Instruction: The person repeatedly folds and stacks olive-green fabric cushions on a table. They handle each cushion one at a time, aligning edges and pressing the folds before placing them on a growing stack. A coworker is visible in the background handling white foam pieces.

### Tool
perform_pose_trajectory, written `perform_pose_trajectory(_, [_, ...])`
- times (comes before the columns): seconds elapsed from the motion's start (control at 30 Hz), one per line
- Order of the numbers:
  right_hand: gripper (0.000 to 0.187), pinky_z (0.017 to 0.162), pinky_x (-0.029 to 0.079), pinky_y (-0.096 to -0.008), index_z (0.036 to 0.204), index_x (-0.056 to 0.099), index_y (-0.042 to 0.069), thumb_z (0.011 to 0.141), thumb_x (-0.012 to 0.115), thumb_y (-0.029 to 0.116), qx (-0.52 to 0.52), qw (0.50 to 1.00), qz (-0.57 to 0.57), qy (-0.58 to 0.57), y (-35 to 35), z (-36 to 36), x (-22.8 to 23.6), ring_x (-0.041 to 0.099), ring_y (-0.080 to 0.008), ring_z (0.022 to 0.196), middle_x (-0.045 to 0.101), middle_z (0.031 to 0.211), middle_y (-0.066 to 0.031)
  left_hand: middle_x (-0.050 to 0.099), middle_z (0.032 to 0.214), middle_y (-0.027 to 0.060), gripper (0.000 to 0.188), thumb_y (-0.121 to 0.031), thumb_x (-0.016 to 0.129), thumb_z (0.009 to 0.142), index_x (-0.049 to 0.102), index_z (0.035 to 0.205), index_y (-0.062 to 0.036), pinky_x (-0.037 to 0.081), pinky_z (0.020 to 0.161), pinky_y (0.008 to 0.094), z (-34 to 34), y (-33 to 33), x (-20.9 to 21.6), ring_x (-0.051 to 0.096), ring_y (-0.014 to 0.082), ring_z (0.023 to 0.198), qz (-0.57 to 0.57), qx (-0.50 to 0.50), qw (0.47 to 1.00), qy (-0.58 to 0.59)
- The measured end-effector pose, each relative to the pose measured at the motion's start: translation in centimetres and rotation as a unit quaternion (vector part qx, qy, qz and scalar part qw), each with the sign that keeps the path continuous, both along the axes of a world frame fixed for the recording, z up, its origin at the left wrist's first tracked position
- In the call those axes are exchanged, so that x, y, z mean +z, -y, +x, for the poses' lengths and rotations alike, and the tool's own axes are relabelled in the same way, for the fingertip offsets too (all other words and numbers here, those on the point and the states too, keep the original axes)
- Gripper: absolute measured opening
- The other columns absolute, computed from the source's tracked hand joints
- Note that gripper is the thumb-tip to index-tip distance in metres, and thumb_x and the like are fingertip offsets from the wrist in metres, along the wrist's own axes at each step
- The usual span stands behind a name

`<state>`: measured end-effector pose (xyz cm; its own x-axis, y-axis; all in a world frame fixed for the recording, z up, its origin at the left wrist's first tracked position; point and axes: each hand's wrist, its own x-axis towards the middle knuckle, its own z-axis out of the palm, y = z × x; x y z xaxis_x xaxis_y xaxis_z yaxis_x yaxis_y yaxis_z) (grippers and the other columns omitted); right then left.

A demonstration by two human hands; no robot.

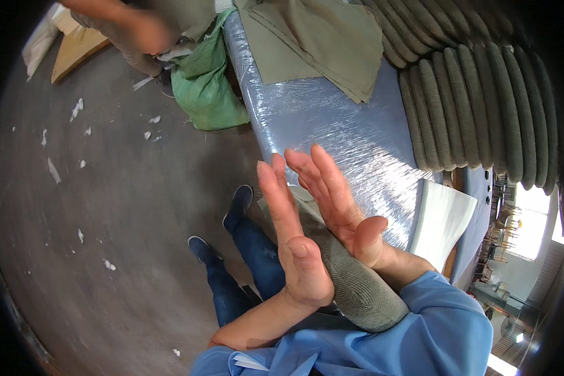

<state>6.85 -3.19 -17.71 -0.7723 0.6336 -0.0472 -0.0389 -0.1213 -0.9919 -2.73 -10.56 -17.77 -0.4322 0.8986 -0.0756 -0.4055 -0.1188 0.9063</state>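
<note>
Both of my hands are raised in front of me, palms turned toward each other, with a gap between them. Left hand (297, 254): flat and open, fingers straight and close together, thumb toward me; nothing gripped. Right hand (339, 207): likewise open, fingers extended and slightly fanned, thumb apart; nothing gripped.

Olive-grey knit cushion (360, 282): on edge between my forearms, its rounded near end against my blue shirt (370, 344). The heels of both hands overlap its sides in view; I cannot tell how firmly they press. Its far end is partly hidden behind the fingers. It sits off the worktop (307, 119), on my side of it.

Worktop is covered in shiny clear film. Toward its far edge: olive fabric pieces (319, 44), overlapping, one corner pointing toward me. Along the right edge: a row of similar cushions (476, 113), packed side by side, with more behind. Near the right corner closest to me: a white curved pad (445, 216).

Beside the left edge, far end: a green sack (200, 88), next to a co-worker, whose hand (147, 31) is blurred. White scraps (109, 265) lie scattered on the floor (125, 207).
</note>
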Motion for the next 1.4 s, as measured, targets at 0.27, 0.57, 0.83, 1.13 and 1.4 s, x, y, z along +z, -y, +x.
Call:
perform_pose_trajectory(0.27, [0.128,0.130,0.007,-0.0531,0.171,0.001,0.010,0.081,0.016,0.100,0.020,0.999,-0.044,0.014,-1.3,-1.5,0.4,0.013,-0.0365,0.163,0.017,0.173,-0.0251,0.000,0.175,0.0273,0.106,-0.080,0.023,0.102,-0.014,0.168,-0.0061,0.006,0.131,0.0520,0.7,3.9,-0.4,0.003,0.0392,0.163,0.030,0.003,0.999,0.037])
perform_pose_trajectory(0.57, [0.125,0.131,0.003,-0.0544,0.171,-0.005,0.022,0.078,0.022,0.100,0.012,0.997,0.013,0.072,0.5,-0.5,3.9,0.008,-0.0381,0.163,0.011,0.174,-0.0250,0.009,0.171,0.0301,0.099,-0.075,0.028,0.105,-0.003,0.168,-0.0053,0.015,0.128,0.0559,2.6,1.2,0.9,0.011,0.0424,0.160,0.040,0.033,0.994,-0.100])
perform_pose_trajectory(0.83, [0.131,0.131,0.005,-0.0523,0.172,-0.003,0.017,0.078,0.030,0.102,0.028,0.999,0.010,-0.015,0.4,-0.4,1.1,0.010,-0.0384,0.163,0.012,0.174,-0.0271,0.010,0.171,0.0356,0.095,-0.076,0.027,0.103,0.020,0.169,-0.0082,0.014,0.123,0.0668,2.4,4.0,-1.5,0.009,0.0512,0.160,0.136,0.022,0.932,-0.335])
perform_pose_trajectory(1.13, [0.125,0.130,0.008,-0.0521,0.172,-0.005,0.019,0.082,0.026,0.100,-0.037,0.998,-0.057,0.013,0.1,1.4,-0.8,0.014,-0.0383,0.163,0.020,0.172,-0.0261,0.021,0.172,0.0308,0.076,-0.064,0.027,0.109,0.040,0.164,-0.0130,0.007,0.125,0.0666,0.6,1.5,3.3,0.011,0.0502,0.161,0.135,-0.054,0.945,-0.293])
perform_pose_trajectory(1.4, [0.116,0.131,0.012,-0.0524,0.172,0.002,0.016,0.088,0.019,0.095,0.021,0.994,-0.108,0.027,-2.6,-1.4,-6.2,0.020,-0.0370,0.161,0.022,0.172,-0.0220,0.011,0.175,0.0237,0.086,-0.061,0.024,0.111,0.010,0.168,0.0025,0.009,0.130,0.0462,3.0,1.4,-9.8,0.009,0.0371,0.163,-0.041,0.005,0.999,0.032])
